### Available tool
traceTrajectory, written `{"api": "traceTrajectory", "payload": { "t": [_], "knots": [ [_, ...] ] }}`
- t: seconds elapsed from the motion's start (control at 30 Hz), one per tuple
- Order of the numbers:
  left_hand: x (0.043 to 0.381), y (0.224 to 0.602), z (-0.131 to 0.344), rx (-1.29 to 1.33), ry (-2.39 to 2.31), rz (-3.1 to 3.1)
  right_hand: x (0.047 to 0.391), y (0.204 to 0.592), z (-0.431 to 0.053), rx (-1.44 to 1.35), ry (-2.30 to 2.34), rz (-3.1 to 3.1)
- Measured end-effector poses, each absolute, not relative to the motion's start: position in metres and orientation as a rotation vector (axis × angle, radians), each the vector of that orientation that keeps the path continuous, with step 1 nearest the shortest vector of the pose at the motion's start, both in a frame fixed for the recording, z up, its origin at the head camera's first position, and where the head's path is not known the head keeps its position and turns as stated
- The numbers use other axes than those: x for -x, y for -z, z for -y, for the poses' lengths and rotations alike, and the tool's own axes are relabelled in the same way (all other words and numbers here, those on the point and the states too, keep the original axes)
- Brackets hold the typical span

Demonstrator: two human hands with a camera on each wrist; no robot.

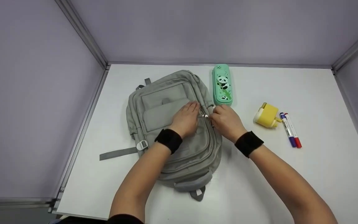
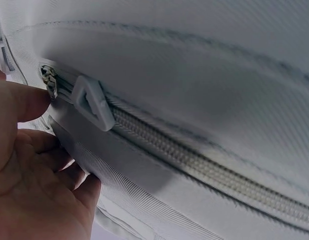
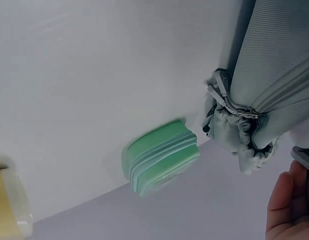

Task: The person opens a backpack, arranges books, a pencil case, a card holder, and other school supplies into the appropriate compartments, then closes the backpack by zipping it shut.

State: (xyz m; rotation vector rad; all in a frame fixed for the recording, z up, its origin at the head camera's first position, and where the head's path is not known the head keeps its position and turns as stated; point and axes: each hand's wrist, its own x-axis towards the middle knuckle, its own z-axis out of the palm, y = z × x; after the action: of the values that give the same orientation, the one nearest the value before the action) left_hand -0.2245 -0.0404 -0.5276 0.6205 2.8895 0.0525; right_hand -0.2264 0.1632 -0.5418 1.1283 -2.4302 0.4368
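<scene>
A grey backpack [image 1: 166, 121] lies front side up on the white table, its grab handle [image 1: 194, 183] toward me. My left hand [image 1: 186, 119] rests over the front and holds the fabric beside the zipper [image 2: 194, 155]. In the left wrist view its thumb is at a metal slider [image 2: 49, 80], and its fingers bend against the cloth below. A grey triangular pull [image 2: 94, 102] lies along the teeth there. At the bag's right side, my right hand [image 1: 227, 121] pinches a grey zipper pull [image 3: 303, 158]. Part of that grip is cut off in the right wrist view.
A green pencil case [image 1: 222, 84] with a panda print lies just beyond the right hand. Farther right are a yellow and white gadget [image 1: 266, 115] with a small knob, and two markers [image 1: 291, 130], blue and red. Grey panels [image 1: 213, 34] wall the table.
</scene>
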Motion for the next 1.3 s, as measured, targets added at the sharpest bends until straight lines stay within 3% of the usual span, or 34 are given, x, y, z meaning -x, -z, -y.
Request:
{"api": "traceTrajectory", "payload": {
  "t": [0.93,1.3],
  "knots": [
    [0.222,0.527,0.042,-0.585,-0.077,-2.873,0.175,0.535,-0.179,-1.156,-0.537,2.479],
    [0.177,0.519,0.043,-0.804,-0.242,-2.909,0.171,0.537,-0.182,-1.082,-0.572,2.562]
  ]
}}
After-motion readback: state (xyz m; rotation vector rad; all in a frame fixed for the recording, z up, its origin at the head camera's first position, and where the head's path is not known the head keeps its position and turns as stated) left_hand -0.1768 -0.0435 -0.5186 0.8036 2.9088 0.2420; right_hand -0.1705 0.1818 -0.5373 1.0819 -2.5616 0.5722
